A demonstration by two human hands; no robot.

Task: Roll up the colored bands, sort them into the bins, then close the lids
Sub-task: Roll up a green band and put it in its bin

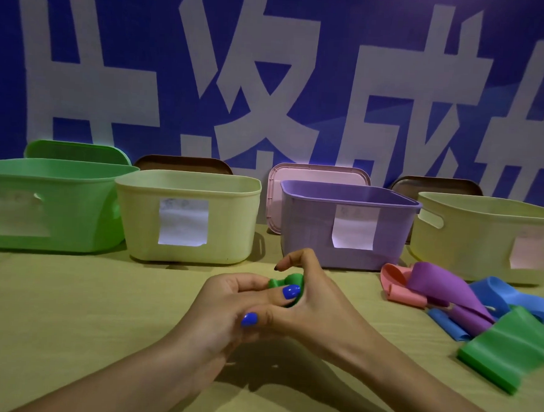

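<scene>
Small green band [284, 281] is sitting rolled up between both hands, just above the table, front and centre. Left hand [234, 301] is pinching it from the near-left side, thumb lying over the roll; right hand [310, 299] is curling round it from the right, index finger arching over the top. Both are grasping it.

Table [69, 321] under the grip is showing a tan, faintly striped surface. Blue wall [337, 14] with big white characters is filling the background.

Right of the grip: a loose pile lying on the table, well apart from the hands — pink band [400, 289], purple band [439, 287], blue band [508, 297], flat green band [509, 350] nearest.

Beyond the grip, four open bins standing in a row: green bin [44, 203], yellow bin [185, 217], purple bin [342, 225], second yellow bin [483, 239]. Lids are leaning behind them: green lid [78, 151], brown lid [184, 164], pink lid [319, 174], second brown lid [435, 184].
</scene>
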